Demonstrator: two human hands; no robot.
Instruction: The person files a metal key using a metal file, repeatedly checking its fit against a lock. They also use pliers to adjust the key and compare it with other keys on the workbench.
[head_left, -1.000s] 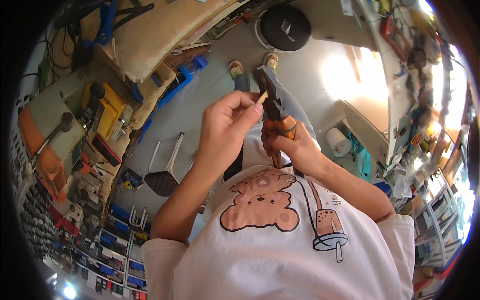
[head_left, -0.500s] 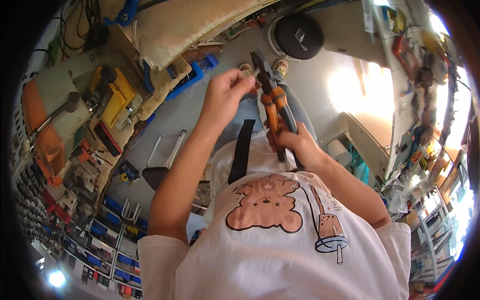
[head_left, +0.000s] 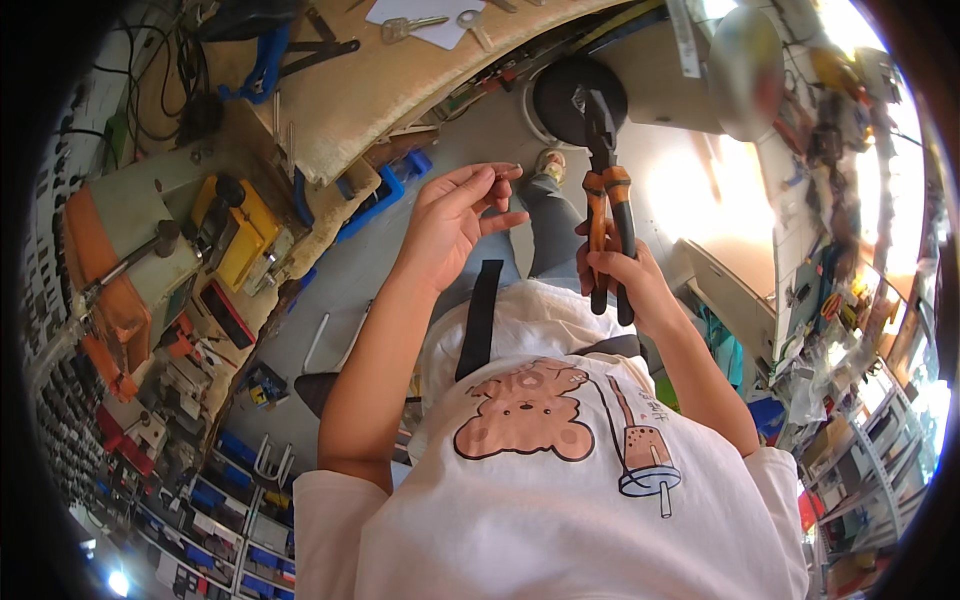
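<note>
My right hand (head_left: 625, 275) is closed round the handles of a pair of combination pliers (head_left: 605, 195) with orange and black grips. The dark jaws point up and away from me. My left hand (head_left: 450, 220) is raised to the left of the pliers and apart from them. Its thumb lies against the index finger, and a tiny thing, too small to name, seems to show at the fingertips. The little finger sticks out to the side.
Two keys lie by white paper (head_left: 440, 22) on the workbench (head_left: 350, 110) ahead. At left stands a machine with a yellow part (head_left: 240, 235). A round black stool (head_left: 578, 100) is on the floor ahead. Shelves and hanging goods line the right side.
The pliers have moved right, away from my left hand, whose fingers were close to the jaws before. My left hand's fingers have spread somewhat. Keys on the bench have come into view.
</note>
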